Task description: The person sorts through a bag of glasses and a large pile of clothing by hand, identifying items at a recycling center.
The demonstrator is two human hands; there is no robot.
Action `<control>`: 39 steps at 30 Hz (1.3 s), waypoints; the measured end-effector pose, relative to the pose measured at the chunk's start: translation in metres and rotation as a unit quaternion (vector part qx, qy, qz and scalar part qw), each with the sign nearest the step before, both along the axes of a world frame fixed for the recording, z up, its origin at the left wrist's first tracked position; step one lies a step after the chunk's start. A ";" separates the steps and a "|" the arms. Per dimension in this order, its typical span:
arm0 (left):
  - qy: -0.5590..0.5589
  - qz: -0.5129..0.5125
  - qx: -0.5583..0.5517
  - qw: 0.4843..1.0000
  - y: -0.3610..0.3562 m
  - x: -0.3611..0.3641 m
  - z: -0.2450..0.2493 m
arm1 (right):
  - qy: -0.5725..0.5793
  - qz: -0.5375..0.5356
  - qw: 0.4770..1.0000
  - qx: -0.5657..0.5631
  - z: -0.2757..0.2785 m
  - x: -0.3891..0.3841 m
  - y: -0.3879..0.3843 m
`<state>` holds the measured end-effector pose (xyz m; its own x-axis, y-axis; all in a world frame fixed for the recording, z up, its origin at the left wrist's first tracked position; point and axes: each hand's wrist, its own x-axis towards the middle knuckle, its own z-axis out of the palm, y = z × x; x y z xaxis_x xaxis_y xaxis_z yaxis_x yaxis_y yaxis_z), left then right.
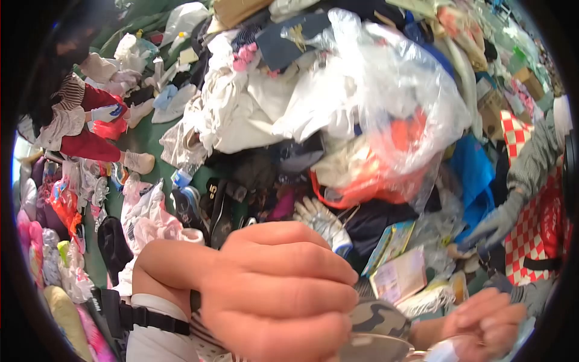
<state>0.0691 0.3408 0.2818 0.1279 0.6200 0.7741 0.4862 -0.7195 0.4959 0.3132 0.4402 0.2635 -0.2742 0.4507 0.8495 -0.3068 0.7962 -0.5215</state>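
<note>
My left hand (280,289) is closed, close to the camera at the bottom centre, with its knuckles up; whatever its fingers hold is hidden. At the lower right, my right hand (485,323) has its fingers curled in at the edge of what looks like a pair of thin-rimmed glasses (377,348). One greyish lens shows between the hands, cut by the lower frame edge. Camouflage cloth (380,320) lies just behind that lens. Beyond my left knuckles rest a pale work glove (319,220) and dark shoes (214,205).
A large heap of white clothes (253,108) and clear plastic (386,78) fills the middle, with an orange-red bag (374,187). At right a person's grey-gloved hand (497,220) reaches in beside a red-checked bag (518,253). A person in red trousers (90,145) is at left.
</note>
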 end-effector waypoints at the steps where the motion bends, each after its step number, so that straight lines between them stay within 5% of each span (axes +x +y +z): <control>1: -0.011 0.071 0.028 0.997 0.002 0.010 -0.011 | 0.014 0.042 0.998 -0.036 -0.013 -0.001 0.006; 4: -0.066 0.100 -0.001 0.993 0.019 0.013 -0.043 | -0.123 -0.094 0.988 0.018 -0.054 0.003 0.031; 6: -0.081 0.124 -0.098 0.984 0.027 0.008 -0.060 | -0.162 -0.016 0.977 -0.139 -0.065 -0.009 0.037; 7: -0.107 0.121 -0.143 0.977 0.032 0.006 -0.066 | -0.068 0.050 0.929 -0.360 -0.069 -0.032 0.026; 9: -0.172 0.074 -0.281 0.941 0.032 -0.011 -0.080 | -0.049 0.165 0.868 -0.466 -0.093 -0.038 0.035; 11: -0.267 0.075 -0.380 0.882 0.027 -0.026 -0.089 | -0.082 0.210 0.830 -0.510 -0.107 -0.052 0.032; 17: -0.290 0.097 -0.454 0.837 -0.016 -0.058 -0.110 | -0.225 0.225 0.763 -0.562 -0.142 -0.112 0.005; 20: -0.415 0.063 -0.532 0.735 -0.038 -0.070 -0.124 | -0.323 0.247 0.735 -0.543 -0.151 -0.130 0.004; 24: -0.501 0.072 -0.541 0.671 -0.061 -0.083 -0.148 | -0.421 0.259 0.735 -0.464 -0.148 -0.156 0.006; 29: -0.548 0.115 -0.500 0.661 -0.086 -0.098 -0.185 | -0.448 0.323 0.637 -0.538 -0.126 -0.196 0.008; 33: -0.537 0.125 -0.473 0.688 -0.096 -0.098 -0.201 | -0.649 0.329 0.621 -0.293 -0.139 -0.221 -0.012; 37: -0.487 0.114 -0.490 0.714 -0.095 -0.098 -0.204 | -0.719 0.369 0.539 -0.238 -0.168 -0.223 -0.005; 39: -0.484 0.140 -0.489 0.712 -0.093 -0.103 -0.214 | -0.689 0.359 0.581 -0.241 -0.189 -0.214 0.019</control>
